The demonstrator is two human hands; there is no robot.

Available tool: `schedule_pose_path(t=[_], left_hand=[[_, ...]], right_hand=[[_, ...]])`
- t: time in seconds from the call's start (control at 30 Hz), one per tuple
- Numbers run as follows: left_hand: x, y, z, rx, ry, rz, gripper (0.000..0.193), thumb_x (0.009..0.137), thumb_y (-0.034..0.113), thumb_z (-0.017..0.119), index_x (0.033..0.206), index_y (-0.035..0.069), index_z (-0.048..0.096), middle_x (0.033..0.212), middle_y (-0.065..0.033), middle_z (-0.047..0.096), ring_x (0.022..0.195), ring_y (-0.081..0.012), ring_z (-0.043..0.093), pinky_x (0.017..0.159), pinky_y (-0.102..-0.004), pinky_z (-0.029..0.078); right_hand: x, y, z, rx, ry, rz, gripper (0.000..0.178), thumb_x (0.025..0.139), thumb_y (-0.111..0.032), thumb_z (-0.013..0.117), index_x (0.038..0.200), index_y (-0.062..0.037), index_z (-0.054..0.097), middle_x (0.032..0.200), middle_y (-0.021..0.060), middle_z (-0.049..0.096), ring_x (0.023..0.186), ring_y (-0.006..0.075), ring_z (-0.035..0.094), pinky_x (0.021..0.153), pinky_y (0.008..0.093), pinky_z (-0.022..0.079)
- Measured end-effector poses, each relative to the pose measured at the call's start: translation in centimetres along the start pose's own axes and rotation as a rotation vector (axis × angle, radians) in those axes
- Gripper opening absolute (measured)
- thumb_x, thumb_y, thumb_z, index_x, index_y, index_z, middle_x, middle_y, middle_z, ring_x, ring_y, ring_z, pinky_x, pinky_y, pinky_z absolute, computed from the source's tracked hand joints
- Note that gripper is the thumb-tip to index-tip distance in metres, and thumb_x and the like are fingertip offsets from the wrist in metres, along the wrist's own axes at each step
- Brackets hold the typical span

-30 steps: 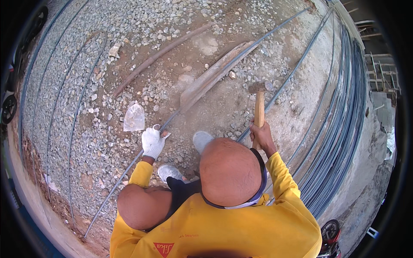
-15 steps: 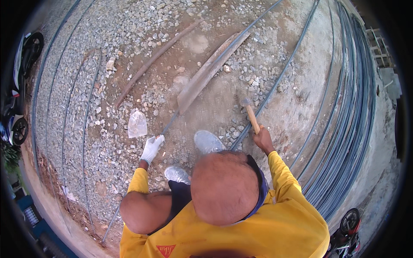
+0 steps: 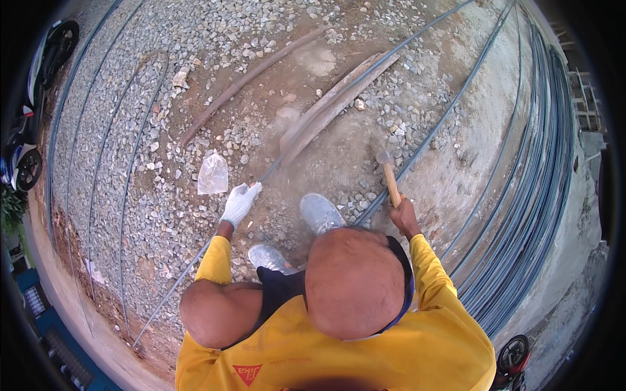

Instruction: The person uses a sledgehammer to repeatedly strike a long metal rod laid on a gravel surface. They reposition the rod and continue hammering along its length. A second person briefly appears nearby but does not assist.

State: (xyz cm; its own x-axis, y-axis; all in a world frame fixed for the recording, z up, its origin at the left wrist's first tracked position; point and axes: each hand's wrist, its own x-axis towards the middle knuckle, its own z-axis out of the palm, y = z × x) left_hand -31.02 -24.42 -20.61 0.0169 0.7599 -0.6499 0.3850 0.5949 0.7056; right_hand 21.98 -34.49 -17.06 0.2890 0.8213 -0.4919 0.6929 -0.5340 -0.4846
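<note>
Hammer [image 3: 391, 185] extends from the right hand [image 3: 404, 217], whose fingers wrap around the lower part of its wooden handle; its head points away from the person, just left of a steel bar [image 3: 445, 115]. The gloved left hand [image 3: 239, 203] lies over a thin rod [image 3: 270, 169]; how tightly its fingers close I cannot tell. Beyond the shoes [image 3: 321, 213], bare dirt [image 3: 336, 161] spreads between a plank [image 3: 339, 103] and that bar. Well to the right runs a rod bundle [image 3: 531, 215].

Right hand [image 3: 404, 217] clenched; left hand [image 3: 240, 202] forward, seemingly curled
</note>
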Motion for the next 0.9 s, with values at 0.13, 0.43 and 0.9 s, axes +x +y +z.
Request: schedule_pose_path(t=[0.13,0.43,0.9], left_hand=[[0.7,0.1,1.9,0.311,0.172,0.094,0.052,0.099,0.055,0.074,0.097,0.002,0.074,0.081,0.0009,0.067,0.081,-0.0108,0.063,0.071,-0.0307,0.047],[-2.3,-2.0,-5.4,0.042,-0.249,-0.273,0.054,0.093,0.060,0.079,0.085,0.008,0.071,0.072,0.0025,0.065,0.061,-0.0097,0.061,0.053,-0.0296,0.041],[-3.5,-5.7,-6.0,0.172,0.097,-0.106,0.058,0.095,0.059,0.075,0.089,0.001,0.076,0.078,-0.0052,0.070,0.074,-0.0119,0.062,0.072,-0.0337,0.049]], right_hand=[[-0.3,-0.2,0.3,-0.244,0.056,-0.007,0.032,0.087,-0.015,0.067,0.113,0.0033,0.063,0.095,0.0370,0.072,0.096,0.0562,0.070,0.083,0.0600,0.057],[-0.2,-0.1,0.1,-0.183,0.050,-0.110,0.039,0.084,-0.012,0.065,0.119,0.0031,0.061,0.092,0.0386,0.070,0.092,0.0565,0.070,0.081,0.0612,0.057],[-0.9,-1.0,-0.5,-0.109,0.004,-0.060,0.041,0.088,-0.011,0.070,0.125,-0.0019,0.053,0.079,0.0230,0.069,0.070,0.0415,0.071,0.062,0.0509,0.055]])
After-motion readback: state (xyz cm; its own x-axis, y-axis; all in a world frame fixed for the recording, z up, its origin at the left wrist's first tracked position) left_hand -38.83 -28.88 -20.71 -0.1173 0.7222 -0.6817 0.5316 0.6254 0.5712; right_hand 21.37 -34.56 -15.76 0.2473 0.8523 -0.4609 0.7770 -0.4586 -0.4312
